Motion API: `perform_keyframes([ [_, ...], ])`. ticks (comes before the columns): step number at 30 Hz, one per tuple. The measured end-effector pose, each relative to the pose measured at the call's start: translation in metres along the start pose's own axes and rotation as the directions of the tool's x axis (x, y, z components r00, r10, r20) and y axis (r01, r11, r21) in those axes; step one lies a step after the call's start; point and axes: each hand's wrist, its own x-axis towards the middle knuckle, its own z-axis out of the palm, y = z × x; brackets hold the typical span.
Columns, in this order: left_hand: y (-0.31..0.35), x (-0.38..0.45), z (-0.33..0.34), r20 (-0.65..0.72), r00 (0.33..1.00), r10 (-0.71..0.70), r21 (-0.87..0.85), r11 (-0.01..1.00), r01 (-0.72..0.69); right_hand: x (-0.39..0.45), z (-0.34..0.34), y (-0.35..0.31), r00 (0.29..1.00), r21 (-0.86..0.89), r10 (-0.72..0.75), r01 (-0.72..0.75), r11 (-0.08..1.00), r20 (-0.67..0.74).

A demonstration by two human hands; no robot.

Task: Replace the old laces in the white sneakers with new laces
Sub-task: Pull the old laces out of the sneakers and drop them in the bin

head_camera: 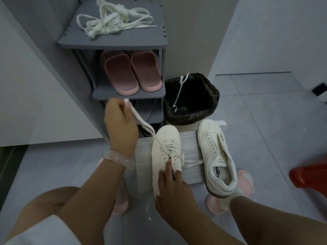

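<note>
Two white sneakers stand on a pale mat point(190, 147) on the floor. The left sneaker point(165, 152) still carries a white lace point(141, 119). My left hand point(120, 124) pinches that lace's end and holds it taut, up and to the left of the shoe. My right hand point(172, 188) rests on the left sneaker's heel and side, fingers lying along the eyelets. The right sneaker point(217, 156) has bare eyelets. A heap of white laces point(113, 20) lies on top of the grey shoe rack point(113, 44).
A bin with a black bag point(191, 99) stands behind the sneakers, a white lace point(180, 89) draped over its rim. Pink slippers point(131, 71) sit on the rack's shelf. A red object point(309, 175) is at the right edge. Pink slippers are on my feet.
</note>
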Motion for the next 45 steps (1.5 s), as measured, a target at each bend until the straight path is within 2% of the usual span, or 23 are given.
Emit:
perform_keyframes([
  [1, 0.005, 0.008, -0.006, -0.003, 1.000, 0.006, 0.002, 1.000, -0.006, 0.000, 0.000, 0.000, 1.000, -0.004, -0.005, 0.005, 1.000, -0.005],
  [2, 0.008, 0.013, -0.010, 0.050, 0.999, 0.005, 0.028, 1.000, -0.006, 0.000, -0.001, 0.001, 1.000, -0.008, -0.012, 0.012, 1.000, -0.010],
  [4, 0.005, 0.013, -0.013, 0.260, 0.963, -0.065, 0.144, 0.989, 0.028, 0.000, -0.002, 0.003, 1.000, 0.002, -0.021, 0.021, 1.000, -0.015],
  [5, 0.001, 0.009, -0.012, 0.368, 0.919, -0.141, 0.225, 0.973, 0.059, -0.001, -0.001, 0.005, 0.999, 0.005, -0.035, 0.035, 0.999, -0.028],
  [7, -0.012, -0.004, -0.008, 0.537, 0.804, -0.256, 0.392, 0.919, 0.031, -0.002, -0.010, 0.008, 0.994, 0.020, -0.065, 0.067, 0.998, -0.082],
  [9, -0.019, -0.019, -0.005, 0.657, 0.689, -0.306, 0.496, 0.863, -0.090, 0.005, -0.026, 0.016, 0.985, 0.105, -0.075, 0.092, 0.990, -0.158],
  [12, -0.022, -0.045, 0.003, 0.810, 0.451, -0.374, 0.500, 0.843, -0.200, 0.033, -0.037, 0.048, 0.970, 0.350, 0.044, 0.044, 0.936, -0.240],
  [14, -0.023, -0.062, 0.008, 0.844, 0.376, -0.384, 0.487, 0.841, -0.234, 0.052, -0.037, 0.063, 0.964, 0.465, 0.098, 0.028, 0.885, -0.245],
  [16, -0.026, -0.072, 0.012, 0.850, 0.375, -0.371, 0.477, 0.844, -0.246, 0.061, -0.032, 0.067, 0.979, 0.536, 0.112, -0.002, 0.844, -0.171],
  [19, -0.032, -0.072, 0.013, 0.843, 0.406, -0.353, 0.454, 0.871, -0.185, 0.068, -0.026, 0.065, 0.985, 0.611, 0.165, -0.099, 0.786, -0.052],
  [21, -0.035, -0.069, 0.012, 0.845, 0.416, -0.335, 0.431, 0.888, -0.160, 0.072, -0.028, 0.060, 0.990, 0.599, 0.140, -0.108, 0.794, -0.007],
  [23, -0.038, -0.065, 0.011, 0.850, 0.409, -0.331, 0.418, 0.897, -0.142, 0.074, -0.031, 0.051, 0.995, 0.445, 0.095, -0.097, 0.890, 0.027],
  [25, -0.039, -0.063, 0.011, 0.859, 0.384, -0.340, 0.415, 0.901, -0.130, 0.075, -0.031, 0.042, 0.998, 0.253, 0.057, -0.052, 0.966, -0.013],
  [27, -0.039, -0.064, 0.012, 0.863, 0.365, -0.349, 0.419, 0.898, -0.133, 0.075, -0.027, 0.034, 0.997, 0.178, 0.050, -0.041, 0.983, -0.050],
  [28, -0.039, -0.065, 0.012, 0.862, 0.366, -0.349, 0.423, 0.895, -0.142, 0.075, -0.025, 0.031, 0.997, 0.197, 0.060, -0.049, 0.979, -0.052],
  [30, -0.037, -0.068, 0.013, 0.856, 0.386, -0.344, 0.433, 0.885, -0.172, 0.079, -0.024, 0.032, 0.992, 0.365, 0.129, -0.120, 0.923, -0.001],
  [32, -0.038, -0.072, 0.016, 0.846, 0.416, -0.333, 0.443, 0.873, -0.203, 0.087, -0.031, 0.041, 0.971, 0.637, 0.181, -0.238, 0.733, 0.155],
  [33, -0.039, -0.074, 0.017, 0.836, 0.432, -0.338, 0.455, 0.868, -0.201, 0.089, -0.037, 0.045, 0.954, 0.726, 0.173, -0.298, 0.620, 0.244],
  [34, -0.040, -0.075, 0.019, 0.823, 0.447, -0.350, 0.469, 0.864, -0.186, 0.090, -0.042, 0.050, 0.938, 0.758, 0.143, -0.341, 0.556, 0.317],
  [36, -0.040, -0.080, 0.023, 0.788, 0.478, -0.389, 0.506, 0.850, -0.143, 0.090, -0.050, 0.055, 0.919, 0.719, 0.065, -0.347, 0.602, 0.389],
  [40, -0.041, -0.083, 0.025, 0.725, 0.523, -0.449, 0.574, 0.813, -0.098, 0.088, -0.056, 0.053, 0.930, 0.518, -0.040, -0.168, 0.839, 0.366],
  [42, -0.043, -0.079, 0.023, 0.714, 0.519, -0.470, 0.586, 0.806, -0.076, 0.088, -0.061, 0.056, 0.913, 0.470, -0.090, -0.119, 0.875, 0.399],
  [45, -0.043, -0.073, 0.016, 0.732, 0.493, -0.471, 0.571, 0.818, -0.067, 0.087, -0.072, 0.069, 0.849, 0.491, -0.149, -0.143, 0.859, 0.507],
])
